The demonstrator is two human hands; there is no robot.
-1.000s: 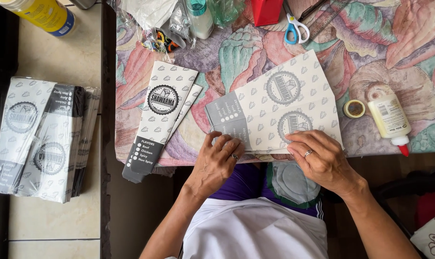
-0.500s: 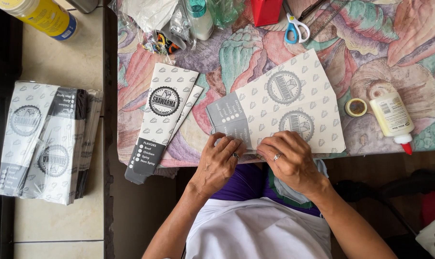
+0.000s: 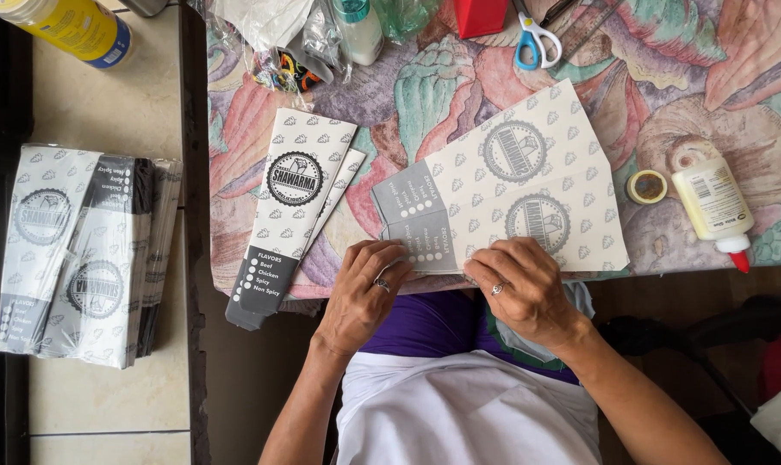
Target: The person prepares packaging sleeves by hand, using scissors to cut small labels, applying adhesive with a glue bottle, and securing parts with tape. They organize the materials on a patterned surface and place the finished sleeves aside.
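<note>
Both hands press flat on the near edge of a printed paper sleeve (image 3: 511, 194) at the table's (image 3: 666, 77) front. The left hand (image 3: 369, 288) pins the grey end, the right hand (image 3: 524, 288) the middle. The sleeve's long axis slants away rightward.

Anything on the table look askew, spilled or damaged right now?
Nothing spilled or torn. The folded sleeves left of the left hand hang over the table edge and lie slanted. The glue bottle lies on its side, no glue visible around it. Both hands, the right hand included, press the printed sheet flat.
</note>
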